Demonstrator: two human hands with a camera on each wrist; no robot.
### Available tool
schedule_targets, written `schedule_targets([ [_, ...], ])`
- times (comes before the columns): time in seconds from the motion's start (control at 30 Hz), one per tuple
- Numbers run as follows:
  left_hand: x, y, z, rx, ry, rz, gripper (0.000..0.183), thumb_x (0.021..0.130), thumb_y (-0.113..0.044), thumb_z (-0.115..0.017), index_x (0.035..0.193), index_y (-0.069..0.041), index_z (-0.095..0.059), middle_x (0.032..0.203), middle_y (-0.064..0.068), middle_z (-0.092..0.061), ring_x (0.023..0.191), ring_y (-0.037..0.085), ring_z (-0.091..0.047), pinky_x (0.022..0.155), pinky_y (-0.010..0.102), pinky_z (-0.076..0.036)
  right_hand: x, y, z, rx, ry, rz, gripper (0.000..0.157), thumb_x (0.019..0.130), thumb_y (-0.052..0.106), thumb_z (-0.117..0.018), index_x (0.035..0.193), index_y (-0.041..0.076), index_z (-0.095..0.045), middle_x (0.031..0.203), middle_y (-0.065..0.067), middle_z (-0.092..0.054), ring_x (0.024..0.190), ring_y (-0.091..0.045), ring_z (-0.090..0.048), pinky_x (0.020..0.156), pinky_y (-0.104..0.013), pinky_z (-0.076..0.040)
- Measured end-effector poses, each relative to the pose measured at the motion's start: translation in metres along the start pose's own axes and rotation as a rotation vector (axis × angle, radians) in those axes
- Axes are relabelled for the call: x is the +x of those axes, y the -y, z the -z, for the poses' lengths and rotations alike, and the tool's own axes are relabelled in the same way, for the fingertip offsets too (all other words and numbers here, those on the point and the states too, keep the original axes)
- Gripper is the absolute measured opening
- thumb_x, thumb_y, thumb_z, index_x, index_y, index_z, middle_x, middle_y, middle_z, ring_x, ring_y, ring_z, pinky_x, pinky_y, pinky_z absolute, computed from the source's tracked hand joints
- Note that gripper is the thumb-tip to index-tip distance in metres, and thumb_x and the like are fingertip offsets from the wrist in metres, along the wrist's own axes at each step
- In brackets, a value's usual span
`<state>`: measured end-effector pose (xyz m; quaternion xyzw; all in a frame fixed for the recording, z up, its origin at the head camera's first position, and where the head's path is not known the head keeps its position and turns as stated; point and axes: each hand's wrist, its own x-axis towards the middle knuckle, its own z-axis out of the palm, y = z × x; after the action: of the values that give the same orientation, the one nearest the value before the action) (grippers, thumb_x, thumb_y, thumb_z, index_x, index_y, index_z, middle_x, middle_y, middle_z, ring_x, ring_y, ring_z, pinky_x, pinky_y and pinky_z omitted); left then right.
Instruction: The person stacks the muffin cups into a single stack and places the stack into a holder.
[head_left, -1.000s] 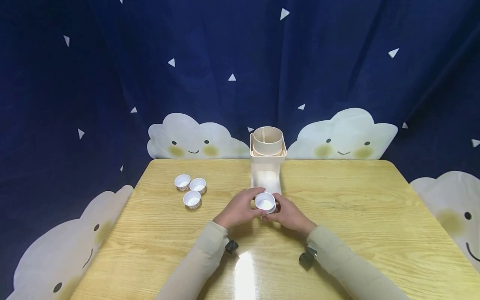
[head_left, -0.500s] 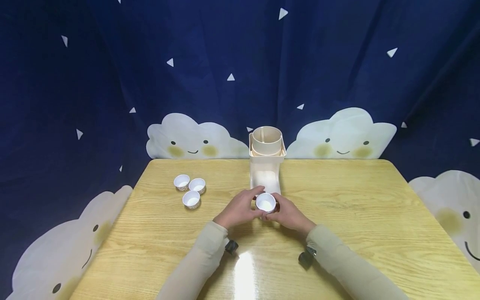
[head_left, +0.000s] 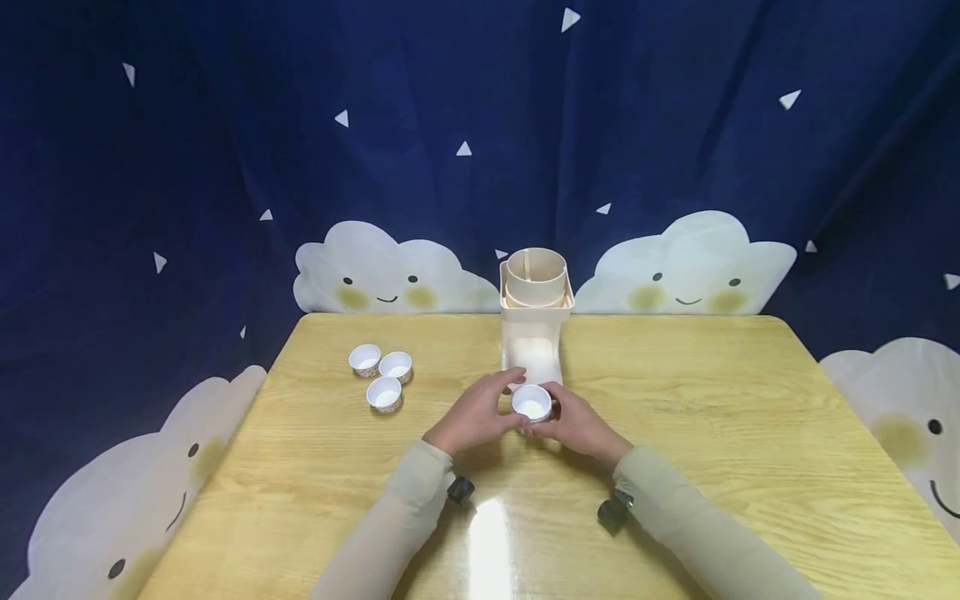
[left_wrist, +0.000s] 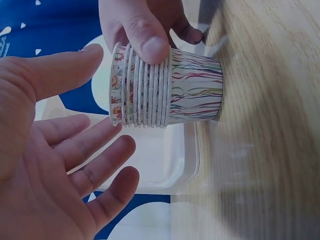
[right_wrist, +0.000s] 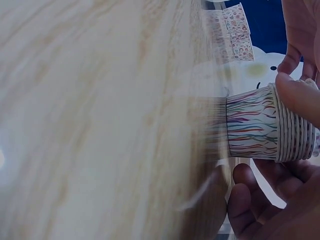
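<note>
A stack of nested paper cups [head_left: 532, 403] stands on the table in front of a beige plastic holder [head_left: 534, 321]. The lower cup [left_wrist: 197, 87] has colourful wavy stripes, and the top cup [left_wrist: 117, 82] bears a floral print. My right hand [head_left: 579, 425] grips the stack from the right, its thumb across the rims in the left wrist view. Spread around the other side is my left hand [head_left: 474, 412], fingers relaxed, with fingertips right at the top cup's rim. Three loose white-lined paper cups [head_left: 384, 395] stand together on the left.
The wooden table [head_left: 712, 433] ends at a dark blue curtain [head_left: 420, 83] with white clouds and triangles. The holder carries a round cylinder [head_left: 536, 279] at the table's back edge. Dark wrist cameras [head_left: 613, 517] hang under the sleeves.
My left hand has loosened slightly, and its fingers have drawn a little away from the top cup. My right hand keeps its grip on the stack.
</note>
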<state>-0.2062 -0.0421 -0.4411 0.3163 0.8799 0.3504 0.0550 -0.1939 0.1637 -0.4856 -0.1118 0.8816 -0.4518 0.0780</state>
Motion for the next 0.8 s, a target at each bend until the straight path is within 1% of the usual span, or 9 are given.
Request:
schedule_targets([
  [0.3,-0.002,0.002,0.002,-0.036,-0.005,0.035,0.063,0.092,-0.023,-0.069,0.148,-0.008,-0.044,0.14,0.01,-0.06,0.121,0.031,-0.061,0.103,0.045,-0.048,0.0,0.002,0.0,-0.007,-0.012,0.022,0.057,0.078,0.018,-0.084,0.127,0.005,-0.057,0.112,-0.01,-0.067,0.092,-0.016,-0.061,0.085,-0.031,-0.048],
  [0.5,-0.007,0.006,0.006,-0.059,-0.011,0.064,0.057,0.096,-0.026,-0.062,0.148,-0.008,-0.044,0.141,0.009,-0.059,0.124,0.03,-0.06,0.103,0.047,-0.048,0.0,0.003,-0.001,0.021,-0.012,0.024,0.06,0.078,0.017,-0.084,0.129,0.004,-0.056,0.113,-0.012,-0.066,0.093,-0.017,-0.06,0.084,-0.031,-0.048],
  [0.6,-0.009,0.009,0.008,-0.063,-0.011,0.073,0.056,0.097,-0.025,-0.062,0.148,-0.009,-0.045,0.141,0.01,-0.059,0.125,0.032,-0.059,0.104,0.047,-0.047,0.0,0.002,-0.002,0.032,-0.007,0.027,0.062,0.077,0.017,-0.084,0.131,0.004,-0.056,0.115,-0.013,-0.066,0.093,-0.018,-0.059,0.084,-0.031,-0.047],
  [0.8,-0.013,0.015,0.015,-0.069,-0.051,0.062,0.056,0.096,-0.023,-0.063,0.147,-0.007,-0.045,0.14,0.012,-0.059,0.123,0.034,-0.059,0.104,0.048,-0.047,-0.001,0.002,-0.002,0.077,-0.006,0.028,0.065,0.078,0.018,-0.084,0.133,0.002,-0.053,0.12,-0.015,-0.065,0.103,-0.023,-0.062,0.09,-0.034,-0.049],
])
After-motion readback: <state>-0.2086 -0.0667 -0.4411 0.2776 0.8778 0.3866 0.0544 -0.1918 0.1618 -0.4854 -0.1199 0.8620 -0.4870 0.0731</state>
